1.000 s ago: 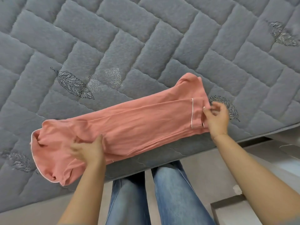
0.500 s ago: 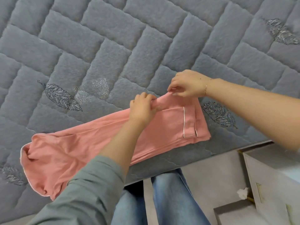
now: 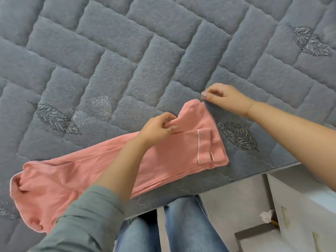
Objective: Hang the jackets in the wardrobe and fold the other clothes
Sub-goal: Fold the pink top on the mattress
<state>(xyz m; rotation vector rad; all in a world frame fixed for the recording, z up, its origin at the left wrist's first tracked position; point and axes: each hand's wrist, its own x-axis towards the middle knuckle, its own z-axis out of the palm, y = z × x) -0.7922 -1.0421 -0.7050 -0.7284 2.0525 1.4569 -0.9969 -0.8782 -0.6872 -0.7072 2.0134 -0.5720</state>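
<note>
One hand — the left hand (image 3: 157, 128) — pinches the pink trousers (image 3: 112, 166); the right hand (image 3: 224, 99), loosely curled, holds nothing, so the far-right corner could slump unfolded.

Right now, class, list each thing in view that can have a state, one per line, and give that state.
Pink garment: lying flat on the bed, folded lengthwise, not yet folded short.
Left hand: pinching the garment's upper edge.
Right hand: fingers curled at the garment's top corner; grip unclear.
Grey quilted bed cover: spread flat.
White cabinet: doors closed.
</note>
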